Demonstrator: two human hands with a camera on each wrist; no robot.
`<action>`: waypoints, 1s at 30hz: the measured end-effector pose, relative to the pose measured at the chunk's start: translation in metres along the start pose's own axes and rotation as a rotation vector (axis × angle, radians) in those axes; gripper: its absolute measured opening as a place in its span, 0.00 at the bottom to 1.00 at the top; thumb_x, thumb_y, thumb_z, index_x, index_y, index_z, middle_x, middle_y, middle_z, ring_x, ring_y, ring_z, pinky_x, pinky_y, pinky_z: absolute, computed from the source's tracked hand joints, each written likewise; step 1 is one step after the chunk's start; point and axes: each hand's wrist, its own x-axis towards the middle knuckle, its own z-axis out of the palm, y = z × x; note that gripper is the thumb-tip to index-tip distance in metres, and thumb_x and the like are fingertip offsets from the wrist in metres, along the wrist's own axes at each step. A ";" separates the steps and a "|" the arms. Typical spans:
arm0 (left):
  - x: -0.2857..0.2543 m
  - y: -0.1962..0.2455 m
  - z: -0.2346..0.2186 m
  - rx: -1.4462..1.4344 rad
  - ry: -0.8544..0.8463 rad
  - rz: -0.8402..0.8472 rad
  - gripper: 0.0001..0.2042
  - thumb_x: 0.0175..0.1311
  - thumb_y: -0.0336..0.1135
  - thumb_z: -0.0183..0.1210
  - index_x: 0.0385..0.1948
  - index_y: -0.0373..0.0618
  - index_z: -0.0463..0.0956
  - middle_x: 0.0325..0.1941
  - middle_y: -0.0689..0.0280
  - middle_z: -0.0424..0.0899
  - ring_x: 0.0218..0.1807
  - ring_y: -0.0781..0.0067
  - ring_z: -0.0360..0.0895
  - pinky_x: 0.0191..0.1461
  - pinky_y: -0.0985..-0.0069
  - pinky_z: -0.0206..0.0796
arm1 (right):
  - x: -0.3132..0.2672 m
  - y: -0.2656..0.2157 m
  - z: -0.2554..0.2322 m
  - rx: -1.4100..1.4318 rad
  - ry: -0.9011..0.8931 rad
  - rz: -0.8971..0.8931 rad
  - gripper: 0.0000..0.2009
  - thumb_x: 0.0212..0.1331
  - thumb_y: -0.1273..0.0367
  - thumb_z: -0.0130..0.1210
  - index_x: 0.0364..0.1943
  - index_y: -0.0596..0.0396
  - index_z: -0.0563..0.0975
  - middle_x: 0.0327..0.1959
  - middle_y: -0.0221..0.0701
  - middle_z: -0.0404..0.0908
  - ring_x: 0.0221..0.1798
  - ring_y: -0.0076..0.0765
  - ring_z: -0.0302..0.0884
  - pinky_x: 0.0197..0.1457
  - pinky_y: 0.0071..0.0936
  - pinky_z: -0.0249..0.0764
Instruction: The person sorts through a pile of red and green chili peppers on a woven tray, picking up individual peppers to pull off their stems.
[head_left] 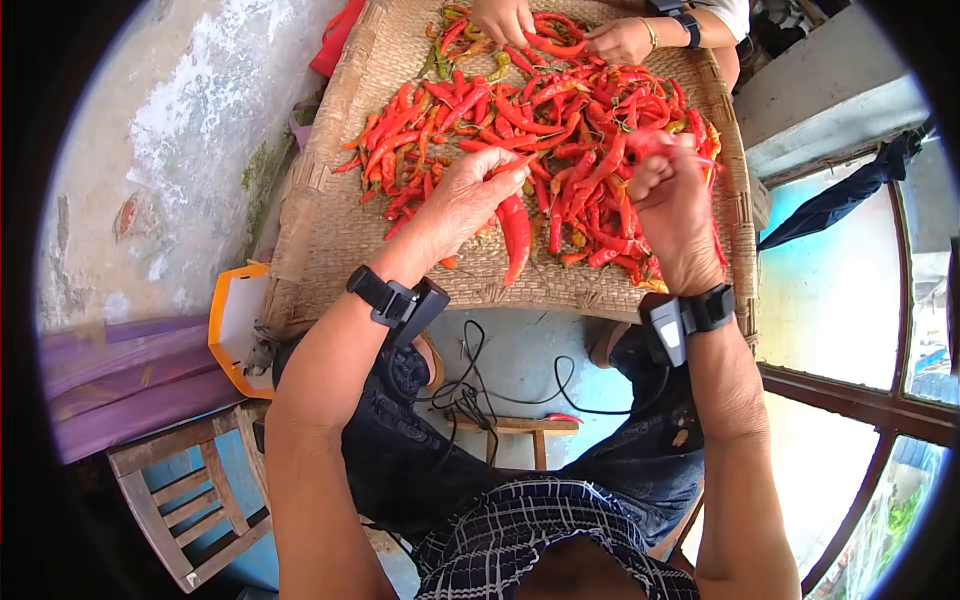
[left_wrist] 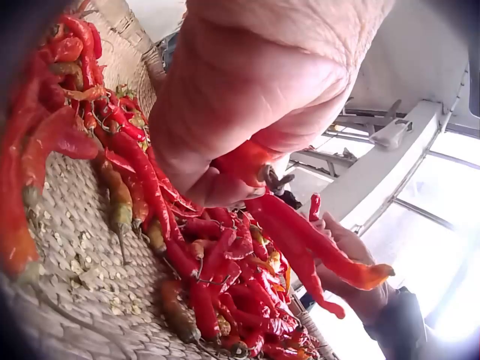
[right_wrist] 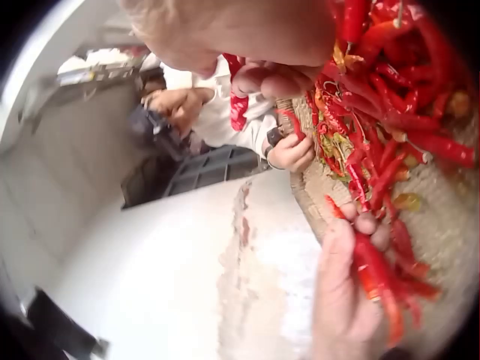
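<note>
My left hand (head_left: 455, 205) grips several red chili peppers over the near part of a woven tray (head_left: 320, 250). Long chili peppers (left_wrist: 315, 251) hang out below its curled fingers in the left wrist view. Over the right side of the pepper pile (head_left: 590, 160), my right hand (head_left: 678, 225) is raised with bent fingers, blurred at the tips. A wrinkled red chili pepper (right_wrist: 238, 109) sticks out from the fingers of that hand. Loose red peppers, some with yellow or greenish parts, lie spread beneath both hands.
Across the tray, another person's hands (head_left: 620, 42) handle peppers. A peeling wall (head_left: 180, 150) stands at the left and a window (head_left: 835, 290) at the right. Below are black cables (head_left: 470, 390), a small wooden stool (head_left: 520, 425) and a wooden chair (head_left: 200, 490).
</note>
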 end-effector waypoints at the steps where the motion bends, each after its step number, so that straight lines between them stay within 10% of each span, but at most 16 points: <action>1: -0.001 0.004 0.003 -0.042 0.037 -0.031 0.10 0.66 0.42 0.52 0.38 0.46 0.73 0.30 0.75 0.74 0.31 0.89 0.67 0.32 0.86 0.61 | 0.000 -0.004 0.000 0.171 0.032 -0.018 0.18 0.62 0.53 0.51 0.37 0.56 0.75 0.21 0.22 0.70 0.21 0.18 0.63 0.24 0.18 0.61; 3: 0.002 -0.001 0.006 -0.051 0.050 -0.003 0.11 0.66 0.43 0.52 0.38 0.46 0.73 0.28 0.75 0.74 0.29 0.89 0.68 0.29 0.86 0.60 | -0.007 0.001 0.002 0.167 0.024 0.020 0.20 0.63 0.50 0.48 0.38 0.54 0.75 0.22 0.22 0.70 0.21 0.19 0.61 0.24 0.19 0.60; 7: 0.002 -0.003 0.008 -0.071 0.017 -0.014 0.13 0.66 0.45 0.52 0.40 0.45 0.72 0.28 0.75 0.74 0.27 0.88 0.68 0.27 0.87 0.61 | -0.040 0.028 0.027 -0.905 -0.355 0.234 0.18 0.62 0.55 0.53 0.36 0.59 0.77 0.22 0.22 0.74 0.22 0.16 0.65 0.25 0.17 0.64; 19: -0.003 0.002 0.001 -0.181 -0.107 -0.058 0.14 0.61 0.32 0.56 0.48 0.43 0.69 0.33 0.73 0.73 0.30 0.88 0.66 0.28 0.90 0.60 | -0.027 0.033 0.017 -0.762 -0.231 0.113 0.09 0.63 0.66 0.51 0.30 0.56 0.74 0.19 0.24 0.74 0.18 0.15 0.64 0.18 0.14 0.61; 25: 0.001 0.000 0.000 -0.231 0.025 -0.032 0.08 0.62 0.32 0.56 0.40 0.45 0.70 0.30 0.74 0.72 0.26 0.90 0.64 0.24 0.90 0.56 | 0.002 -0.006 0.000 0.088 -0.001 -0.127 0.09 0.63 0.62 0.51 0.30 0.51 0.73 0.24 0.27 0.77 0.21 0.19 0.66 0.27 0.18 0.64; 30: -0.002 -0.001 0.010 -0.244 -0.085 -0.017 0.08 0.63 0.34 0.56 0.39 0.45 0.70 0.29 0.75 0.72 0.24 0.90 0.63 0.23 0.90 0.54 | -0.033 0.023 0.021 -0.580 -0.103 0.169 0.16 0.61 0.55 0.53 0.30 0.53 0.75 0.22 0.24 0.73 0.22 0.17 0.66 0.21 0.18 0.63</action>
